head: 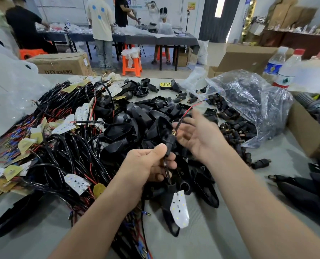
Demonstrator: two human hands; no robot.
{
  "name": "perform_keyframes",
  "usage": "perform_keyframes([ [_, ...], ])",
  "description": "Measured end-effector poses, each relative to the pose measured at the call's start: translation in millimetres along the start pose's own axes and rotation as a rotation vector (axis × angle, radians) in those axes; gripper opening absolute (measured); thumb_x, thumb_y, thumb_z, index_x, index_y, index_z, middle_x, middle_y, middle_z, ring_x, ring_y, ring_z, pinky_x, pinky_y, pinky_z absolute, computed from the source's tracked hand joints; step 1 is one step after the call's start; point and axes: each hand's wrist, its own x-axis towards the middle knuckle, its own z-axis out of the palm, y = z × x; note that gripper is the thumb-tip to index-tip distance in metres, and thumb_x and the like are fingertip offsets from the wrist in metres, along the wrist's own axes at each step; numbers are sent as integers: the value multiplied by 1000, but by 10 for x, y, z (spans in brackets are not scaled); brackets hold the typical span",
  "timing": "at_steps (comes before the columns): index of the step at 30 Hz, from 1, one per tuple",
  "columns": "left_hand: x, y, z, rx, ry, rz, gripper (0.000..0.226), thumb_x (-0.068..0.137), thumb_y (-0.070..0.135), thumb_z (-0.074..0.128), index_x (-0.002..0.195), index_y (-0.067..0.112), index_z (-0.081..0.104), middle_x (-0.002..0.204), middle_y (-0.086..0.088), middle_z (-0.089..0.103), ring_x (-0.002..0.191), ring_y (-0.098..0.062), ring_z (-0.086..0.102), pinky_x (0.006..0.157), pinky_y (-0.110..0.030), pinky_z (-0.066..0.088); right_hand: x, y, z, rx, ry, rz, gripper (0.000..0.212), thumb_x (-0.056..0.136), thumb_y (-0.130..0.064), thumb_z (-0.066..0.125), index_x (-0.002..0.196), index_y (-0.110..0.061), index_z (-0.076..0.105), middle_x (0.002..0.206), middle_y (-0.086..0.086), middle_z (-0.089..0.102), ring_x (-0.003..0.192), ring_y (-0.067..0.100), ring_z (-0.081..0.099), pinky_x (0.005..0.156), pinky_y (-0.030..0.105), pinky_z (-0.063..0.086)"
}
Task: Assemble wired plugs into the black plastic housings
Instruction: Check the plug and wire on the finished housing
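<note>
**Fingers curl round the wired plug**

Fingers [169, 160] of our left hand [148, 165] are curled, and with the thumb they pinch the wired plug [170, 142]. We hold the plug up above the grey surface [221, 230], right in the middle of what we see. The plug is black, with a small gold spring at its top end. A thin wire [190, 109] in red and black runs up and to the right from it.

Our right hand [198, 135] is just beside the plug, with the palm turned toward it. Its fingers [198, 118] are spread and loose, and they grip nothing. They look blurry, so we cannot tell if they touch the wire.

Just below our left hand we see a black housing [167, 204] with a white board [179, 208] on it.

Behind our hands lies a big pile of black housings [135, 118]. To the left is a heap of black and red wires [65, 146] with more white boards. To the right, a clear plastic bag [249, 101] lies open, with many small black plugs spilling out. Two water bottles [290, 70] stand behind the bag. Far back, people [101, 21] are at another long surface [155, 39].
</note>
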Motion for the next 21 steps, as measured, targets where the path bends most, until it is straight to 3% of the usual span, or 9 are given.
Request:
perform_keyframes([
  [3, 3, 11, -15, 2, 21, 31, 36, 77, 50, 66, 78, 19, 84, 78, -8, 76, 58, -12, 65, 53, -18, 50, -278, 163, -68, -264, -314, -25, 39, 100, -43, 55, 107, -10, 75, 100, 13, 77, 66, 18, 63, 61, 30, 50],
  [6, 13, -8, -22, 16, 26, 35, 33, 84, 45, 65, 81, 17, 84, 79, -7, 76, 58, -12, 63, 54, -19, 51, -456, 239, -126, -303, -416, -150, 22, 94, -23, 58, 98, -10, 76, 92, 14, 73, 63, 21, 57, 63, 34, 46],
  [9, 9, -43, 0, 81, 9, 39, 32, 102, 36, 58, 97, 17, 83, 88, -10, 77, 69, -14, 66, 66, -20, 55, -469, 279, -133, -149, -211, -236, 17, 100, -10, 58, 93, -7, 73, 82, 13, 72, 58, 17, 58, 54, 24, 46],
  [11, -8, -49, -31, 128, -61, 53, 26, 98, 30, 68, 120, 19, 76, 106, -2, 79, 94, -12, 72, 85, -20, 55, -424, 277, -165, -19, -33, -258, 18, 102, -8, 57, 91, -7, 71, 75, 9, 71, 52, 12, 56, 49, 19, 44],
  [13, 5, -55, -88, 308, -124, 90, 53, 84, 20, 82, 134, 28, 66, 122, 12, 74, 116, 2, 66, 97, -15, 50, -366, 232, -224, 95, 53, -289, 17, 102, -9, 57, 91, -7, 69, 71, 7, 69, 51, 12, 57, 48, 18, 46],
  [15, 25, -56, -120, 401, -118, 113, 65, 82, -1, 82, 133, 33, 64, 122, 15, 74, 111, 9, 65, 90, -10, 50, -328, 186, -297, 170, 90, -311, 16, 102, -10, 58, 92, -6, 70, 73, 7, 69, 53, 13, 59, 50, 20, 50],
  [16, 36, -61, -130, 360, -93, 106, 63, 82, -8, 78, 130, 32, 66, 117, 12, 77, 100, 5, 70, 82, -11, 52, -320, 167, -330, 196, 99, -316, 15, 102, -10, 58, 93, -6, 69, 74, 8, 70, 54, 14, 60, 51, 20, 51],
  [18, 46, -52, -124, 209, -33, 78, 54, 84, -12, 72, 122, 28, 72, 109, 0, 79, 80, -8, 69, 71, -18, 56, -308, 153, -365, 229, 106, -311, 14, 102, -10, 59, 93, -6, 69, 75, 8, 71, 54, 14, 59, 51, 20, 51],
  [21, 94, -73, -157, 117, 77, 86, 43, 89, -9, 69, 107, 27, 81, 109, -3, 79, 78, -11, 68, 68, -21, 57, -308, 179, -383, 159, 77, -272, 10, 100, -10, 63, 91, -9, 68, 74, 6, 70, 54, 13, 59, 49, 21, 48],
])
